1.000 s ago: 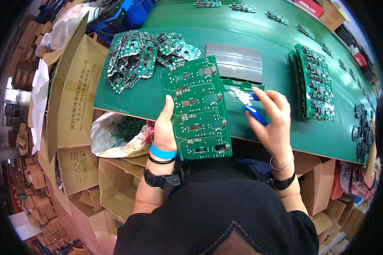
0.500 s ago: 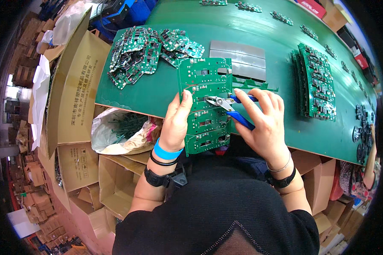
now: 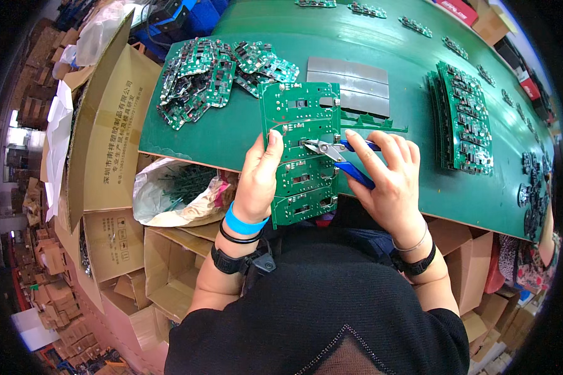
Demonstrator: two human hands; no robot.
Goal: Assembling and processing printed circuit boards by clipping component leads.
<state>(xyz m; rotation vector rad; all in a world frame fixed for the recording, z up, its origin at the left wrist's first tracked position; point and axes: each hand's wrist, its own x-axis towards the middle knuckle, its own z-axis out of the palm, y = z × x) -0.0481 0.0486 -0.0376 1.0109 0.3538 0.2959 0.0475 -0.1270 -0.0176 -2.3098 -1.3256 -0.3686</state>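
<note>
One circuit board [image 3: 299,167] extends rightward from left fingers [image 3: 273,143].

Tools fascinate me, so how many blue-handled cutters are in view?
1: the cutters in the right hand, tips at the green board. Others may be hidden.

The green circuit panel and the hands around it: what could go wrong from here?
The blue-handled cutters in the right hand have their tips at the green circuit panel, so a slip might scratch it.
The left hand has its thumb on the same face, left of the tips, and could get nicked.
The panel's lower end appears beyond the table's near edge, so if dropped, it may fall off.
</note>
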